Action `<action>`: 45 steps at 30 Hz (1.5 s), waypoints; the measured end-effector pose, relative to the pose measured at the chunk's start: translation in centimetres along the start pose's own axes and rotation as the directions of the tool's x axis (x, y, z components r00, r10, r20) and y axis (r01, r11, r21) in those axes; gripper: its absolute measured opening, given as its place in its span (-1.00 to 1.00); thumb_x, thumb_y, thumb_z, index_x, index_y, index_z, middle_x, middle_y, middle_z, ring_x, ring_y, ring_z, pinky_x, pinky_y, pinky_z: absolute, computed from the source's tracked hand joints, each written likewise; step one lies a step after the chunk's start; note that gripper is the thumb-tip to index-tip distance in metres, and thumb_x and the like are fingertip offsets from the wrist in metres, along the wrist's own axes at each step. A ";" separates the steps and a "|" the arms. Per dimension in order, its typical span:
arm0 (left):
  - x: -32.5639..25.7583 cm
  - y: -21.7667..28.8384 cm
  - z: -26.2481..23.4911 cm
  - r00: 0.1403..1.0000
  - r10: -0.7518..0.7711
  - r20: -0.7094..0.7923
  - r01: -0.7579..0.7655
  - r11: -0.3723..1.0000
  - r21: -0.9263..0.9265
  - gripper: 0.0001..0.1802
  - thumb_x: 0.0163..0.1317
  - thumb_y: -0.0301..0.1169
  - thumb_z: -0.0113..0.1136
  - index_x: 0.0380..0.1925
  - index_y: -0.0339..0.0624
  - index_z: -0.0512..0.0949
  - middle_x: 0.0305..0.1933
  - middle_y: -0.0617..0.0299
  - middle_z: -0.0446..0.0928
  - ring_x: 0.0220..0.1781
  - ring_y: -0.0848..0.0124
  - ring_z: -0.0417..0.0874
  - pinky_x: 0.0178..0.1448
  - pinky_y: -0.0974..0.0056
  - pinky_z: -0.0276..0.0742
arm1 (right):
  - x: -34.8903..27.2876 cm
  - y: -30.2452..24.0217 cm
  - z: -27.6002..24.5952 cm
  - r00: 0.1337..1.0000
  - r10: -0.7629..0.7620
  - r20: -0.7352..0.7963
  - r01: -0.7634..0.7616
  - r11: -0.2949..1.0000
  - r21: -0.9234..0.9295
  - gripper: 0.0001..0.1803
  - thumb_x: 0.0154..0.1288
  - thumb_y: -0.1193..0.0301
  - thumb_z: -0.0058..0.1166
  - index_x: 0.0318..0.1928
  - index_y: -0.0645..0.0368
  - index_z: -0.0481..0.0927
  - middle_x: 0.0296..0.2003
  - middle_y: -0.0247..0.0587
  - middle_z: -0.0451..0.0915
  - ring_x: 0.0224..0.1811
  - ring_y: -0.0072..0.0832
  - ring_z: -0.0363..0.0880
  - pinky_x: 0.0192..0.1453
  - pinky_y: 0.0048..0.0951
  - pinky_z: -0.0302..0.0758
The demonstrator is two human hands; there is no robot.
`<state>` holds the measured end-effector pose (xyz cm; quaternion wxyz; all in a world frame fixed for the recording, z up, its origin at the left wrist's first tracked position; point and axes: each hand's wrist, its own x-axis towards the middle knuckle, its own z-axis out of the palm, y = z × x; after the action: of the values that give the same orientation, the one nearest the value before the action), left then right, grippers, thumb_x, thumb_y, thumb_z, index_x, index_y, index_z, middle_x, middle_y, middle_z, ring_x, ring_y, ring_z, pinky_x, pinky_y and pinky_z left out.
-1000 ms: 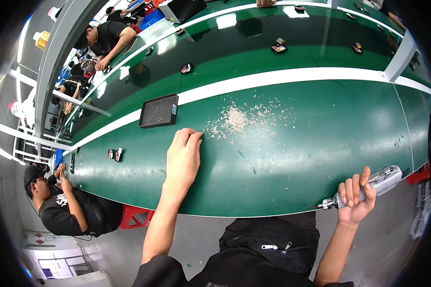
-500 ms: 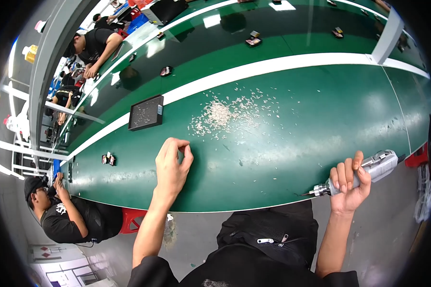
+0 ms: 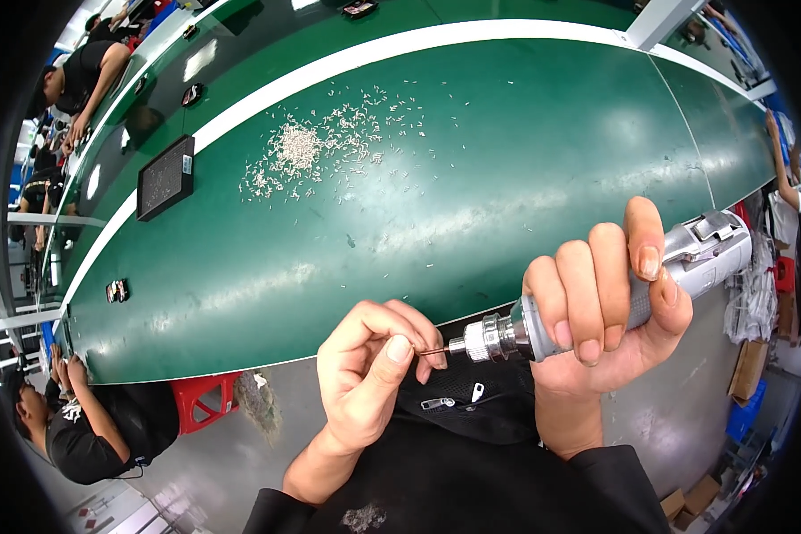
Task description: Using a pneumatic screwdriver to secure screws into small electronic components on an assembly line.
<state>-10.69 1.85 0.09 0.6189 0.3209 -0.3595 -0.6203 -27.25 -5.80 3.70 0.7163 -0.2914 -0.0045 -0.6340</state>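
My right hand (image 3: 601, 307) is wrapped around a silver-grey electric screwdriver (image 3: 500, 338), held nearly level with its bit pointing left. My left hand (image 3: 369, 365) is closed in a pinch at the tip of the thin bit (image 3: 433, 351). Whatever sits between thumb and fingertips there is too small and covered to make out. Both hands are in front of the table's near edge, close to my body. Beyond them on the green table (image 3: 507, 214) lies a loose heap of tiny pale pin-like pieces (image 3: 301, 147), scattered outward to the right.
A shallow black tray (image 3: 165, 178) with small bits in it stands left of the heap. Small dark parts (image 3: 117, 290) lie at the table's left. A white rail (image 3: 400, 44) borders the far belt. A co-worker (image 3: 89, 418) sits at left by a red stool (image 3: 203, 400).
My left hand has come back from over the table to the bit's tip. My right hand has brought the screwdriver inward and closer. The view has shifted to the right.
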 end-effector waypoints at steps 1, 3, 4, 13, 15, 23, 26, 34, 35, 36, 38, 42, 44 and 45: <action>-0.1 0.0 0.1 1.000 -0.001 -0.003 0.001 1.000 0.002 -0.85 0.37 -0.46 -0.01 -0.31 -0.36 0.39 -0.33 -0.04 0.49 -0.38 0.40 0.51 -0.38 0.39 0.42 | -0.1 0.1 0.2 1.000 -0.015 -0.009 0.015 1.000 0.017 -0.91 0.32 0.40 -0.15 -0.27 0.13 0.30 -0.71 -0.38 0.27 -0.69 -0.57 0.32 -0.47 -0.46 0.33; -0.3 -0.2 0.2 0.999 -0.049 0.022 0.051 0.991 -0.120 -0.84 0.38 -0.45 -0.03 -0.31 -0.37 0.39 -0.34 -0.04 0.48 -0.39 0.39 0.52 -0.40 0.39 0.41 | -0.4 0.2 0.0 0.999 -0.021 -0.024 0.022 0.999 0.025 -0.91 0.32 0.40 -0.15 -0.26 0.14 0.30 -0.70 -0.39 0.27 -0.69 -0.57 0.32 -0.46 -0.46 0.32; -0.3 -0.2 0.1 0.998 -0.050 0.038 0.055 0.989 -0.135 -0.83 0.38 -0.45 -0.03 -0.30 -0.38 0.39 -0.34 -0.04 0.48 -0.39 0.40 0.51 -0.40 0.39 0.41 | -0.5 0.2 -0.1 0.999 -0.031 -0.036 0.032 0.999 0.029 -0.91 0.32 0.40 -0.15 -0.25 0.15 0.31 -0.70 -0.39 0.27 -0.69 -0.57 0.31 -0.46 -0.46 0.32; 0.1 -0.1 0.5 0.996 -0.093 -0.007 0.093 0.995 -0.029 -0.77 0.34 -0.34 0.08 -0.36 -0.30 0.37 -0.43 0.06 0.43 -0.47 0.40 0.43 -0.48 0.41 0.37 | -0.8 0.4 -0.3 0.986 -0.081 -0.145 0.090 0.994 0.056 -0.90 0.34 0.40 -0.17 -0.25 0.15 0.30 -0.73 -0.41 0.24 -0.70 -0.59 0.28 -0.46 -0.47 0.30; 0.1 -0.3 0.1 0.998 -0.059 0.010 0.060 0.998 -0.020 -0.82 0.35 -0.41 0.05 -0.33 -0.35 0.40 -0.38 0.01 0.46 -0.43 0.41 0.48 -0.44 0.42 0.38 | -0.9 0.3 -0.4 0.989 -0.087 -0.123 0.092 0.995 0.035 -0.91 0.33 0.40 -0.17 -0.25 0.15 0.30 -0.73 -0.41 0.24 -0.70 -0.58 0.28 -0.46 -0.47 0.31; -0.1 0.1 0.5 0.998 0.059 0.011 -0.060 0.957 0.285 -0.93 0.29 -0.59 0.06 -0.34 -0.41 0.46 -0.33 -0.01 0.53 -0.36 0.43 0.55 -0.32 0.44 0.44 | -1.2 -0.2 -0.4 0.991 -0.108 -0.084 0.106 0.994 -0.026 -0.91 0.33 0.41 -0.15 -0.26 0.14 0.28 -0.73 -0.40 0.25 -0.70 -0.57 0.29 -0.47 -0.47 0.31; 0.5 -0.5 0.5 0.964 0.255 0.071 -0.250 0.785 0.567 -0.93 0.17 -0.66 0.15 -0.42 -0.39 0.45 -0.44 0.03 0.53 -0.49 0.40 0.51 -0.37 0.40 0.46 | -1.4 -0.1 -0.8 0.992 -0.107 -0.068 0.105 0.994 -0.040 -0.91 0.33 0.40 -0.17 -0.26 0.14 0.28 -0.73 -0.40 0.25 -0.71 -0.58 0.29 -0.47 -0.47 0.31; 2.5 -0.4 0.0 0.922 0.268 0.278 -0.385 0.592 0.707 -0.73 0.27 -0.35 0.14 -0.25 -0.41 0.52 -0.48 0.07 0.54 -0.51 0.33 0.50 -0.47 0.36 0.40 | -1.3 0.0 -2.3 0.984 -0.073 -0.162 0.071 0.997 -0.019 -0.85 0.32 0.32 -0.25 -0.22 0.09 0.35 -0.73 -0.42 0.24 -0.73 -0.59 0.23 -0.50 -0.46 0.28; 2.0 0.3 -0.7 0.941 0.288 0.178 -0.326 0.627 0.708 -0.56 0.38 -0.17 -0.02 -0.15 -0.44 0.51 -0.45 0.10 0.56 -0.47 0.38 0.50 -0.44 0.36 0.40 | -1.0 0.6 -2.0 0.981 -0.074 -0.178 0.075 0.997 -0.002 -0.85 0.32 0.32 -0.25 -0.22 0.08 0.35 -0.73 -0.42 0.24 -0.73 -0.59 0.23 -0.50 -0.46 0.28; 2.1 1.1 -1.3 0.945 0.296 0.136 -0.291 0.579 0.762 -0.50 0.42 -0.13 -0.13 -0.14 -0.47 0.49 -0.44 0.08 0.55 -0.44 0.41 0.50 -0.39 0.37 0.39 | -1.0 0.3 -2.2 0.979 -0.081 -0.188 0.087 0.996 0.024 -0.85 0.32 0.33 -0.24 -0.23 0.10 0.36 -0.74 -0.42 0.22 -0.73 -0.58 0.21 -0.51 -0.45 0.28; 2.9 3.3 -3.5 0.933 0.356 0.060 -0.237 0.478 0.846 -0.55 0.44 -0.20 -0.16 -0.15 -0.45 0.50 -0.43 0.11 0.55 -0.42 0.45 0.49 -0.33 0.39 0.39 | -1.0 0.0 -2.2 0.964 -0.098 -0.247 0.112 0.993 0.043 -0.85 0.31 0.33 -0.23 -0.24 0.11 0.35 -0.74 -0.42 0.21 -0.74 -0.59 0.20 -0.51 -0.46 0.28; 9.1 8.4 -10.6 0.872 0.490 -0.018 -0.084 0.186 0.979 -0.78 0.34 -0.46 -0.04 -0.15 -0.36 0.52 -0.42 0.17 0.56 -0.40 0.46 0.51 -0.25 0.40 0.41 | -1.4 -0.7 -2.9 0.901 -0.160 -0.402 0.178 0.984 0.007 -0.91 0.33 0.39 -0.20 -0.28 0.12 0.28 -0.75 -0.42 0.18 -0.75 -0.62 0.16 -0.54 -0.49 0.26; 13.1 11.7 -15.2 0.844 0.536 0.012 -0.007 -0.010 1.000 -0.79 0.28 -0.49 0.03 -0.13 -0.34 0.50 -0.35 0.11 0.56 -0.33 0.37 0.55 -0.19 0.32 0.45 | -1.8 -0.9 -3.6 0.883 -0.173 -0.436 0.193 0.981 0.000 -0.92 0.33 0.42 -0.19 -0.29 0.13 0.26 -0.75 -0.42 0.16 -0.75 -0.62 0.15 -0.56 -0.51 0.24; 15.0 13.4 -18.2 0.836 0.549 0.016 0.034 -0.082 0.996 -0.78 0.25 -0.49 0.05 -0.12 -0.34 0.49 -0.30 0.06 0.56 -0.28 0.31 0.56 -0.16 0.27 0.47 | -2.0 -0.8 -3.8 0.868 -0.171 -0.467 0.190 0.982 -0.005 -0.92 0.33 0.43 -0.18 -0.29 0.14 0.25 -0.75 -0.42 0.14 -0.75 -0.62 0.14 -0.57 -0.51 0.24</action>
<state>11.43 -13.67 2.37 0.3701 0.7014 -0.6077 0.0435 -29.79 -5.65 0.09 0.6399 -0.1146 0.1272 -0.7492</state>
